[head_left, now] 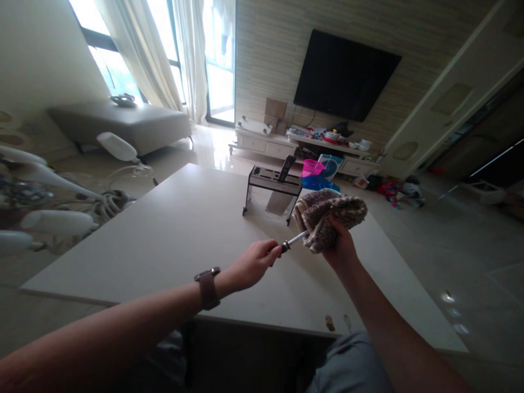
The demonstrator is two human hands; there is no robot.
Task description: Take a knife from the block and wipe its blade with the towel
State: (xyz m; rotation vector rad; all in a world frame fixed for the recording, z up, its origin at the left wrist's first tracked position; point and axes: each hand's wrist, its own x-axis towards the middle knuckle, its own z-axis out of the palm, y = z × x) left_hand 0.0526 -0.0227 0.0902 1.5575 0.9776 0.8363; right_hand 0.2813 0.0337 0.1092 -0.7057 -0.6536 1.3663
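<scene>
My left hand (257, 262), a watch on its wrist, is closed around the black handle of a slim metal rod (298, 238) that looks like a sharpening steel. The rod's far end disappears into a bunched brown-grey towel (327, 215). My right hand (339, 245) grips that towel from below and the right, its thumb pressed along the fabric. Just beyond my hands, a knife block (272, 188) with a slotted black top and clear sides stands on the white table (176, 229). One black handle (286, 168) sticks up from its slots.
Two small objects, one of them yellowish (329, 323), lie by the table's near edge. Behind the table are a pink basket (312, 167) and a blue container (319, 183). A chandelier with white shades (117, 146) stands close on the left. A cluttered TV cabinet (266, 143) lines the far wall.
</scene>
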